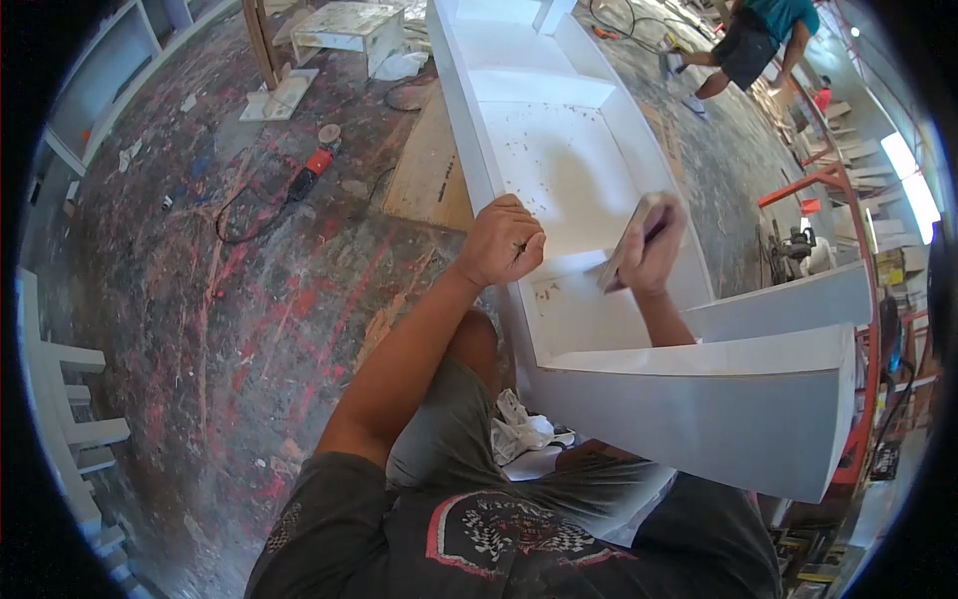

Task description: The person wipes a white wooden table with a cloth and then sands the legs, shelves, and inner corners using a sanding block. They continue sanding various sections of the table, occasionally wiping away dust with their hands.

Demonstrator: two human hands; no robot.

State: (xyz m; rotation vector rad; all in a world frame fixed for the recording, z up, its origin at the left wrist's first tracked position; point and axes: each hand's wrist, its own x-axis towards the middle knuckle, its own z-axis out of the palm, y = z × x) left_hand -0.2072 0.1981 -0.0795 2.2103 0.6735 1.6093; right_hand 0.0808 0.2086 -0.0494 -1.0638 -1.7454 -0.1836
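A long white open cabinet (469, 95) with compartments lies in front of me, its near end by my knees. My left hand (504, 243) is closed in a fist right at the top edge of the cabinet's left side board; what it holds, if anything, I cannot tell. Over the nearest compartment, my right hand (657, 250) is wrapped around a flat beige block (629, 240), tilted upright and blurred by motion. Small brown crumbs (547, 292) are scattered on the white panel beneath it.
A red angle grinder (311, 175) with a cord lies on the paint-stained floor at left. A plywood sheet (429, 170) lies beside the cabinet. A paint-marked stool (347, 28) stands farther back. Another person (748, 50) is at top right, near red metal framing (838, 180).
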